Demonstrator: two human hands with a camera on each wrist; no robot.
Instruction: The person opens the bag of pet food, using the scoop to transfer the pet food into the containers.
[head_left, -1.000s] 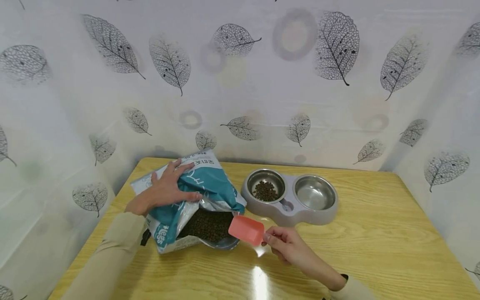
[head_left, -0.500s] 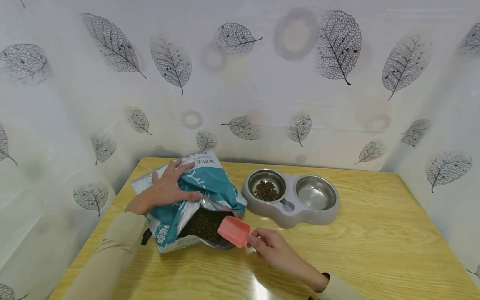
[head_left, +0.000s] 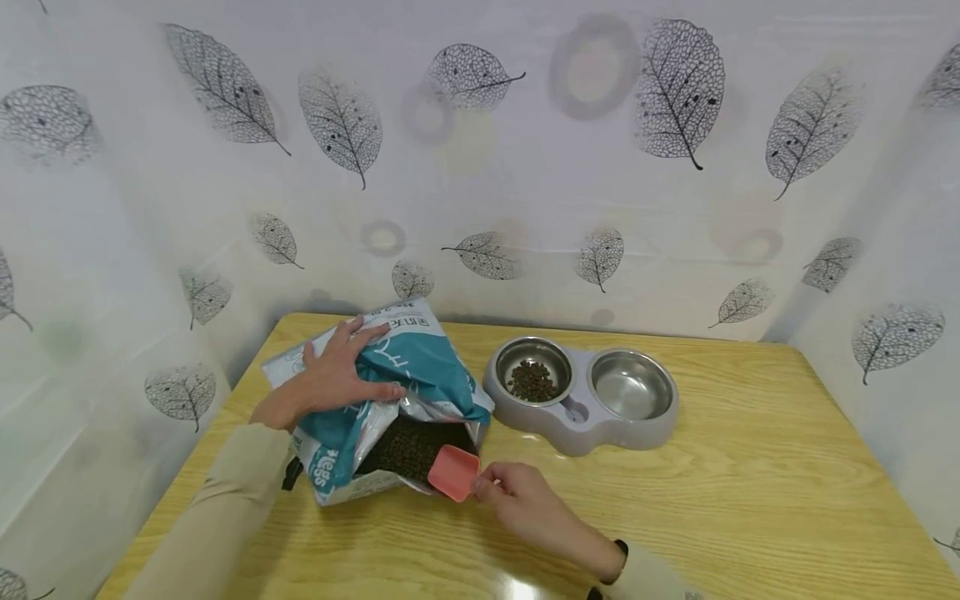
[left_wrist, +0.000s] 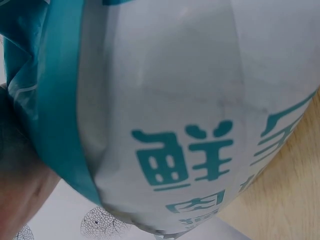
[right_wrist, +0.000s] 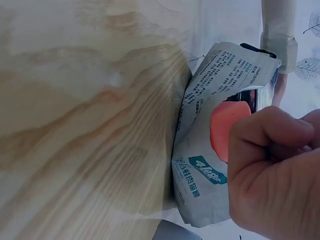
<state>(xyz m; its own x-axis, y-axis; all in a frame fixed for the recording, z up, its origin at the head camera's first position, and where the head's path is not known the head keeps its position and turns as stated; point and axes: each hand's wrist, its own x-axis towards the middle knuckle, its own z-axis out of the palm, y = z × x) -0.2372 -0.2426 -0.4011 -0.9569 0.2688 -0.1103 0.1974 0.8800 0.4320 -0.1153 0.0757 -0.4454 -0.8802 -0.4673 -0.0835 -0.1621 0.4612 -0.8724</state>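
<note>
A teal and white pet food bag (head_left: 420, 358) lies on its side on the table, its mouth facing the front right and showing brown kibble (head_left: 408, 450). My left hand (head_left: 337, 371) rests on top of the bag with the fingers spread. The left wrist view is mostly filled by the printed bag wall (left_wrist: 175, 100). By its handle, my right hand (head_left: 521, 500) grips a pink scoop (head_left: 454, 472) at the bag's opening. In the right wrist view, curled fingers cover the scoop's handle, and the scoop (right_wrist: 227, 127) stands before the bag's mouth.
Right of the bag stands a grey double bowl stand (head_left: 581, 437). Its left steel bowl (head_left: 532, 346) holds some kibble; the right steel bowl (head_left: 633, 387) shows a bare bottom. A leaf-print cloth (head_left: 480, 167) hangs behind and beside the wooden table (head_left: 750, 483).
My right hand has moved left with the scoop, from just right of the bag's mouth into its front right edge. The left hand and bag have stayed in place.
</note>
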